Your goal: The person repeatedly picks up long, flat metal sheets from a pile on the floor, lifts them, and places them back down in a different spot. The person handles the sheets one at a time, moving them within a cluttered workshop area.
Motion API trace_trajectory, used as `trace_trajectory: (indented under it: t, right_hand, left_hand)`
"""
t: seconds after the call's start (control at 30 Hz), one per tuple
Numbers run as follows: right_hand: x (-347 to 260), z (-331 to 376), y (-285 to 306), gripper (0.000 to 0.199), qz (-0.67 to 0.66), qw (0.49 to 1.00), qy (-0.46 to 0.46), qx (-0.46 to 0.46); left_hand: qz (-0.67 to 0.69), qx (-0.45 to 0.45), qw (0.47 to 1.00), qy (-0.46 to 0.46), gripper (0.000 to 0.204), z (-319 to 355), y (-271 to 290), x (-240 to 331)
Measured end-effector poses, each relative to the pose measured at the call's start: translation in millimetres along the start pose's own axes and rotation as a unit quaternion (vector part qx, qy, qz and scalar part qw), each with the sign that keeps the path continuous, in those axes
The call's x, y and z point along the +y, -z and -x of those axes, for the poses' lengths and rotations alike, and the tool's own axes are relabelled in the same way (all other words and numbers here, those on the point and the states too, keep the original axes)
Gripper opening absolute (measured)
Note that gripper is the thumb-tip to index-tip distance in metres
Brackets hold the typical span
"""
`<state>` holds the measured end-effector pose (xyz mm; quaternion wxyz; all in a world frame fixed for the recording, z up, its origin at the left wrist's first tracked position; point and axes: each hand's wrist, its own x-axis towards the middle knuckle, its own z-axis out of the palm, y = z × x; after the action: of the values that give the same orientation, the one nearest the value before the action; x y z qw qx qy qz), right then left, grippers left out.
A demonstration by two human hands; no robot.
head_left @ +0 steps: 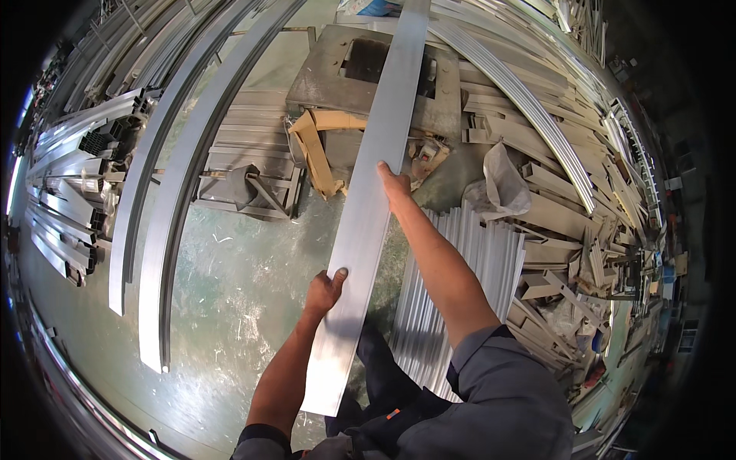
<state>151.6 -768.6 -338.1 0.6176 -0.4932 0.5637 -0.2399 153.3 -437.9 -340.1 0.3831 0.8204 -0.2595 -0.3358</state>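
A long, flat silver metal profile (364,207) runs from close to my body up past the top of the view, held in both hands. My left hand (326,291) grips its left edge near the close end, thumb on the upper face and fingers hidden underneath. Farther along, my right hand (393,184) clasps the right edge, its thumb also on top and its fingers out of sight below. The far part of the profile passes over a metal machine table (330,69) with a dark opening; whether it touches the table I cannot tell.
Two long metal profiles (170,230) stretch along the left, with stacked tubes (65,207) beyond them. A bundle of thin silver strips (460,268) lies by my right arm. Stacked profiles (552,207) and a crumpled plastic sack (502,184) are farther right. Yellow framing (314,153) surrounds the machine's base.
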Motion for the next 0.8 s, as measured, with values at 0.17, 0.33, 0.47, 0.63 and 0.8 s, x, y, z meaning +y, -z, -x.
trace_trajectory:
  t: [0.17, 0.33, 0.47, 0.63, 0.8]
  right_hand:
    - [-84, -102, -14, 0.068, 0.029, 0.999, 0.04, 0.018]
    - [-126, -155, -34, 0.072, 0.048, 0.998, 0.04, 0.013]
    - [-130, -156, -47, 0.073, 0.076, 0.995, 0.051, 0.029]
    - [-73, -140, -25, 0.074, 0.042, 0.994, 0.092, 0.039]
    - [-25, -35, -32, 0.072, 0.113, 0.989, 0.062, 0.079]
  left_hand:
    - [-0.013, 0.028, 0.999, -0.015, 0.081, -115, -15, 65]
    - [0.005, 0.012, 0.999, -0.042, 0.081, -180, -4, 89]
    - [0.0, 0.02, 0.999, -0.033, 0.082, -194, -1, 81]
    - [-0.018, 0.01, 0.999, -0.05, 0.084, -154, -14, 51]
    - [0.005, 0.005, 0.999, -0.035, 0.085, -76, -16, -27]
